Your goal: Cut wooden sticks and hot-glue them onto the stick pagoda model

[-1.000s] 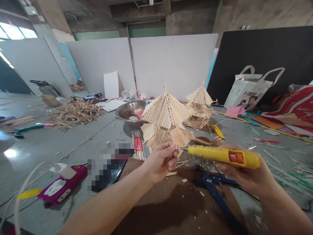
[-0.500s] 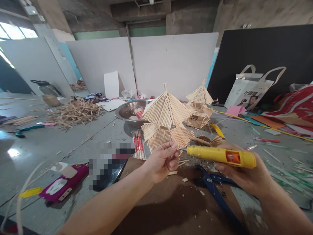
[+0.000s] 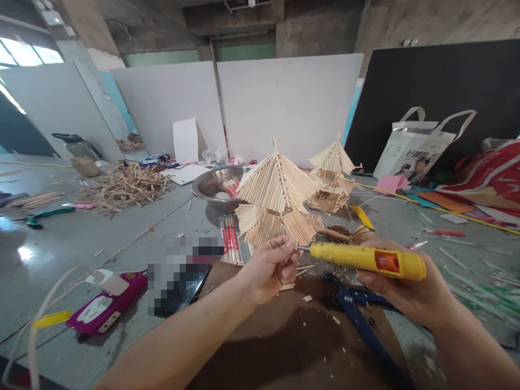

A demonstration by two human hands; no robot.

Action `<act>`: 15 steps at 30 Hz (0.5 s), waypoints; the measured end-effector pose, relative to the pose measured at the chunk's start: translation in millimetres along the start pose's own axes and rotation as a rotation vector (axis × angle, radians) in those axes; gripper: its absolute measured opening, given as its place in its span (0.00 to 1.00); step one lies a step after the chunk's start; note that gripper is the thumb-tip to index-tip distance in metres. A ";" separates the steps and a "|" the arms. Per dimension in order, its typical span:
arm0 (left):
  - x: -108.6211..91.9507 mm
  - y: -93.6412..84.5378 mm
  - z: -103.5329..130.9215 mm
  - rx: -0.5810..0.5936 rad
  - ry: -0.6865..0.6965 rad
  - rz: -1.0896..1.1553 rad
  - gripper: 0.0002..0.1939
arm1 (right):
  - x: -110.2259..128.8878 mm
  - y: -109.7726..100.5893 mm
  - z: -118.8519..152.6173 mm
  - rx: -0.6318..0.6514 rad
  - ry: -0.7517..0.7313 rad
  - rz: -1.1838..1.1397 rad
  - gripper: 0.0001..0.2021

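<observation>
Yellow glue gun [image 3: 349, 257] is gripped in your right hand [image 3: 418, 298], nozzle [image 3: 304, 248] just beside the small pale piece [image 3: 293, 245] your left hand [image 3: 270, 265] pinches; likely light, rigid: hold behind the nozzle.

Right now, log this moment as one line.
left hand: pinching small pale piece | right hand: gripping yellow glue gun, nozzle close to piece | nearby: blue pliers, stick-built model

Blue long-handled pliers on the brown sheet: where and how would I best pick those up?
Probably by the long blue handle nearest you, from above on your side: it lies uncovered, pointing towards you, while the other handle passes partly behind the right hand.
</observation>
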State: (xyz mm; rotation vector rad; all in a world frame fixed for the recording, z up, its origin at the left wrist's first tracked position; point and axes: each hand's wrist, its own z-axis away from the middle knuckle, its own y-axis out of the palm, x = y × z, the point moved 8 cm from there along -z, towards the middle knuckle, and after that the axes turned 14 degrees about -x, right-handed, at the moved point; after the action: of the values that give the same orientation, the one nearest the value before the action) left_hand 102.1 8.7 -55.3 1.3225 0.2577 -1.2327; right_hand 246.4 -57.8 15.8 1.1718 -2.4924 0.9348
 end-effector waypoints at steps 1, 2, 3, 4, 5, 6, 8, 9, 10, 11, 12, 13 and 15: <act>-0.1 0.2 0.2 -0.002 0.002 0.000 0.13 | -0.5 0.0 0.3 0.001 0.005 -0.001 0.09; -0.3 0.4 0.5 -0.003 0.004 -0.001 0.13 | -1.0 -0.3 0.6 -0.001 0.010 -0.001 0.09; -0.4 0.6 0.7 -0.004 0.006 -0.001 0.13 | -1.4 -0.3 0.9 -0.001 0.014 -0.002 0.09; -0.5 0.8 0.8 -0.004 0.009 -0.003 0.13 | -1.5 -0.1 1.1 0.001 0.015 -0.002 0.09; -0.8 0.9 0.9 -0.005 0.013 -0.004 0.13 | -1.2 0.1 1.1 0.003 0.013 -0.004 0.09; -1.0 0.8 0.8 -0.006 0.017 -0.004 0.13 | -0.7 -0.1 0.9 0.000 0.008 -0.006 0.08; -1.1 0.6 0.5 -0.007 0.022 -0.007 0.14 | 1.1 -0.9 -0.3 -0.010 -0.010 -0.005 0.08; -0.9 0.6 0.4 -0.004 0.021 -0.008 0.14 | 2.5 -1.2 -1.0 -0.012 -0.026 -0.002 0.09; -0.5 0.9 0.4 0.002 0.016 -0.008 0.14 | 3.8 -1.7 -1.8 -0.015 -0.039 0.002 0.09; -0.1 1.5 0.6 0.010 0.011 -0.006 0.14 | 4.7 -2.1 -2.4 -0.016 -0.049 0.005 0.09; 0.3 2.1 0.8 0.018 0.007 -0.004 0.14 | 5.1 -2.2 -2.9 -0.014 -0.053 0.007 0.10; 0.4 2.7 1.1 0.024 0.005 -0.001 0.14 | 5.0 -2.2 -3.2 -0.013 -0.051 0.006 0.10; 0.4 3.3 1.7 0.023 0.007 0.002 0.13 | 3.5 -2.5 -3.3 -0.018 -0.033 -0.001 0.09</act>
State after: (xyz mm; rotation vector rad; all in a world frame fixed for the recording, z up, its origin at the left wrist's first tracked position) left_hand 104.1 6.4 -53.2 1.3468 0.2475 -1.2329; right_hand 245.8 -59.0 21.1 1.1930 -2.5199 0.8985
